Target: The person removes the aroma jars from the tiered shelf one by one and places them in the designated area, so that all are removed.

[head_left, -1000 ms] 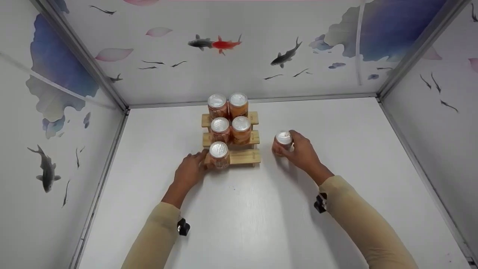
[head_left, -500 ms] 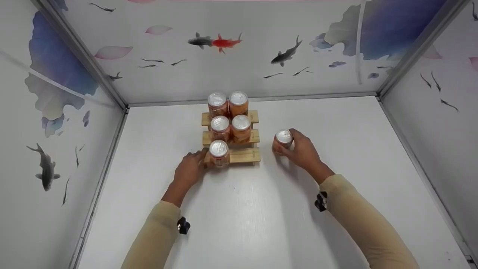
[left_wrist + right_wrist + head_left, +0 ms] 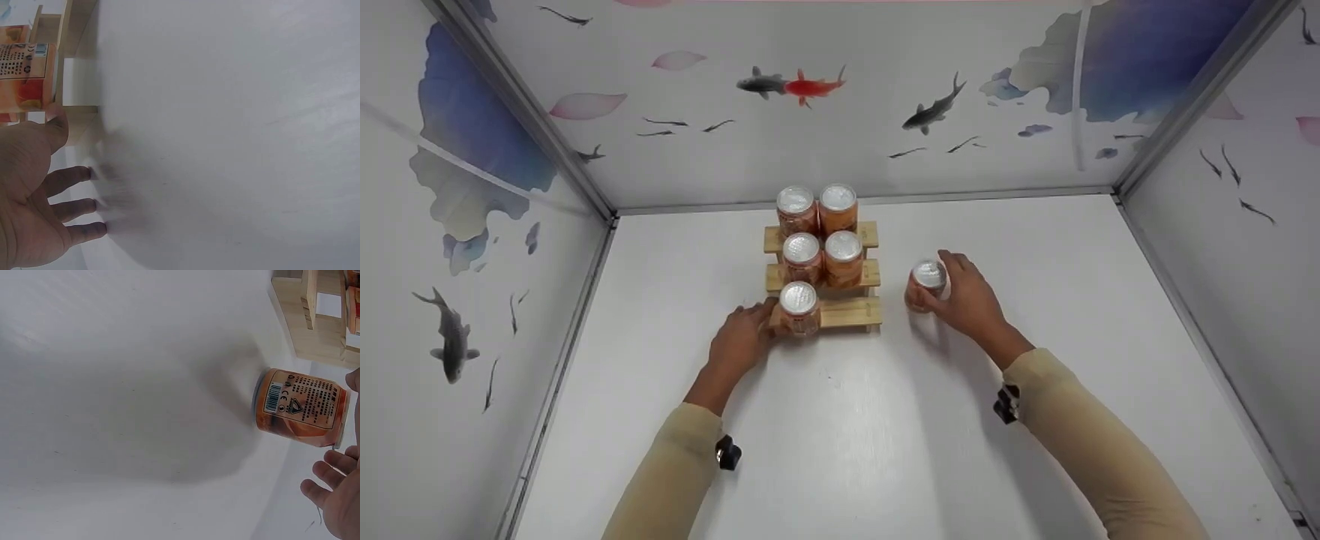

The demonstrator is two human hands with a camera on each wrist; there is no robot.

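A three-step wooden rack (image 3: 851, 313) bears several orange drink cans with silver tops. Its back and middle steps carry two cans each, and one can (image 3: 800, 307) stands at the left of the front step. My left hand (image 3: 740, 341) pinches the left end of that step between thumb and forefinger. In the left wrist view its other fingers (image 3: 73, 209) reach down to the table. To the right of the rack, another can (image 3: 301, 408) stands upright on the table. Around its right side my right hand (image 3: 971, 300) is spread, with loosely extended fingers (image 3: 327, 473) near the top rim.
The white tabletop (image 3: 840, 450) is bounded by a back wall (image 3: 840, 150) and side walls printed with fish and leaves. Grey metal strips run along the corners. Shadows of both arms fall on the table.
My right fingers have straightened and drawn slightly away from the separate can, which stays in place. My left hand and the rack hold still.
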